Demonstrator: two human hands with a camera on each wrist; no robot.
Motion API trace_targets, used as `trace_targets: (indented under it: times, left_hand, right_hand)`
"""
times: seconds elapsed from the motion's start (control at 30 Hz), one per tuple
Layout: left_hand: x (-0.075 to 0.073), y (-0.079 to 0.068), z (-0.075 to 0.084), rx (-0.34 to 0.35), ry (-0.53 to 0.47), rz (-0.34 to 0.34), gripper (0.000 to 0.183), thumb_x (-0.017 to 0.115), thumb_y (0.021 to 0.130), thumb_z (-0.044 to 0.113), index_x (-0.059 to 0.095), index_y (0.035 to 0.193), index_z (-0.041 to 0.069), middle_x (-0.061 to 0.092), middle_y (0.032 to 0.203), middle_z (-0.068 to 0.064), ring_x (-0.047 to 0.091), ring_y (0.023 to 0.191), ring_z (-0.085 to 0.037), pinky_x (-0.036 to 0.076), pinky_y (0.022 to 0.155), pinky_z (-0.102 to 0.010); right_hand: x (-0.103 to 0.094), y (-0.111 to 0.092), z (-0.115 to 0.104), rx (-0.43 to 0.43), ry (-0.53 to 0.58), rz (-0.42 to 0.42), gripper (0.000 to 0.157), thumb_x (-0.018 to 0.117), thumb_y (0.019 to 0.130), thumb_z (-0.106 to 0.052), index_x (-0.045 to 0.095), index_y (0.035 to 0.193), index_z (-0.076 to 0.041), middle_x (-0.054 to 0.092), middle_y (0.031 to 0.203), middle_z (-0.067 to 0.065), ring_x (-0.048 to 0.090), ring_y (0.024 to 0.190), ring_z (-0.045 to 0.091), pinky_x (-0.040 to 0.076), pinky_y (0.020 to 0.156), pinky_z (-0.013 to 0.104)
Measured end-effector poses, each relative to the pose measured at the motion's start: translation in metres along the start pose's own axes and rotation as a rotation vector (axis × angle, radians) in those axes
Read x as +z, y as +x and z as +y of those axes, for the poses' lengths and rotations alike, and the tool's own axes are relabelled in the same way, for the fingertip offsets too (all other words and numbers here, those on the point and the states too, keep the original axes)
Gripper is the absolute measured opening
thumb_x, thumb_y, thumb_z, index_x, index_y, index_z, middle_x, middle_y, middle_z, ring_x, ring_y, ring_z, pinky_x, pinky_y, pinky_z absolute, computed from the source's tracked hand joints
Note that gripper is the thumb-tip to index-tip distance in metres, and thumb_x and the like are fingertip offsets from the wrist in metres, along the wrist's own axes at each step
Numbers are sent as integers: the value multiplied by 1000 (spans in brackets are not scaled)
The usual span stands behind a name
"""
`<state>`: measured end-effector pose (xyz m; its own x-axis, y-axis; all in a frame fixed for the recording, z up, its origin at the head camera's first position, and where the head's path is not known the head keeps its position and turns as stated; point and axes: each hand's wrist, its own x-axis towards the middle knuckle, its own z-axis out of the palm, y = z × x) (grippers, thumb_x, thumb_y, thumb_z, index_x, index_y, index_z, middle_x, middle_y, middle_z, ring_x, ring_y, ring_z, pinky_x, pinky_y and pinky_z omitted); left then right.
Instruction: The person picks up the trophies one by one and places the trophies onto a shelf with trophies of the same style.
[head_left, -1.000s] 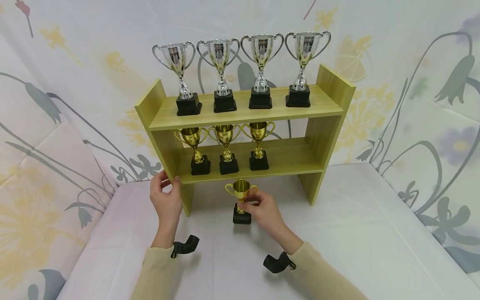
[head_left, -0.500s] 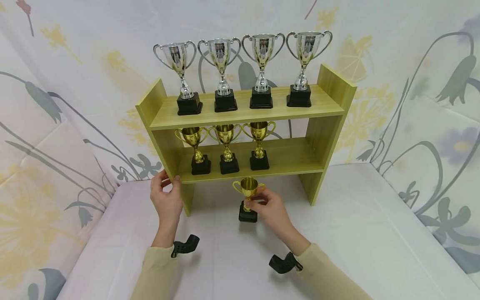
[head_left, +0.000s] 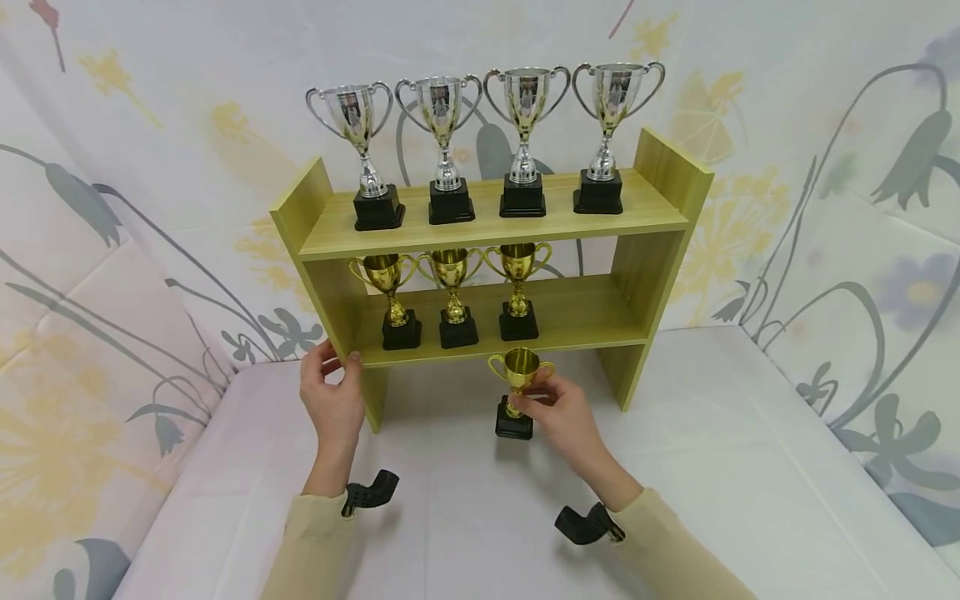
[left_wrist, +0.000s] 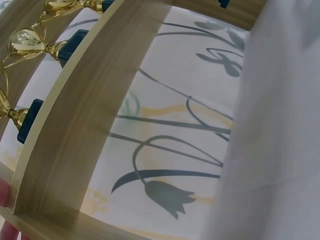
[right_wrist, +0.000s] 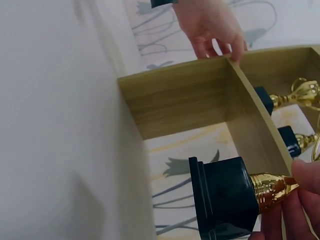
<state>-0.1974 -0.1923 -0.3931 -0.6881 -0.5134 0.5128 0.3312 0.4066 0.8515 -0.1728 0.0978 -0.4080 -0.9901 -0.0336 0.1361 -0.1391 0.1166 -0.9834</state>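
Observation:
My right hand (head_left: 558, 412) pinches a small gold trophy (head_left: 521, 362) by its stem, thumb in front. The trophy is upright on a black base (right_wrist: 225, 195), in front of the middle shelf board's front edge and just below it. My left hand (head_left: 335, 400) grips the left side panel of the wooden shelf (head_left: 480, 358), its thumb on the front edge and its fingers round the outer side. In the right wrist view that left hand (right_wrist: 212, 25) shows at the panel, near the end of the board. Only bits of its fingers (left_wrist: 4, 192) enter the left wrist view.
Three gold trophies (head_left: 453, 283) stand on the middle board, towards its left; bare board (head_left: 585, 312) lies right of them. Several larger silver trophies (head_left: 522, 125) line the top board. A white cloth (head_left: 465, 517) covers the table, with a flower-patterned cloth (head_left: 825, 167) behind.
My right hand has carried the gold trophy to the right and slightly up, nearer the middle board's edge. The left hand has stayed on the side panel.

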Motion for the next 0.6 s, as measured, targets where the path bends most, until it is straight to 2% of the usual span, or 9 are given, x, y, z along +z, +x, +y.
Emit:
trace_targets:
  times: [0.2, 0.6]
  left_hand:
    - [0, 0, 0, -13, 1, -6, 30, 63, 93, 4, 64, 123, 0, 58, 110, -16, 53, 94, -13, 48, 67, -16]
    - [-1, -1, 0, -43, 5, -27, 32, 62, 94, 6, 63, 126, 1, 57, 111, -14, 52, 95, -12, 49, 72, -18]
  right_hand:
    - [-8, 0, -2, -5, -11, 17, 19, 77, 82, -3, 66, 96, 3, 71, 100, 12, 68, 94, 24, 54, 77, 25]
    - [-31, -1, -8, -30, -15, 18, 23, 75, 85, -2, 67, 105, 6, 68, 108, 16, 66, 104, 29, 55, 81, 25]
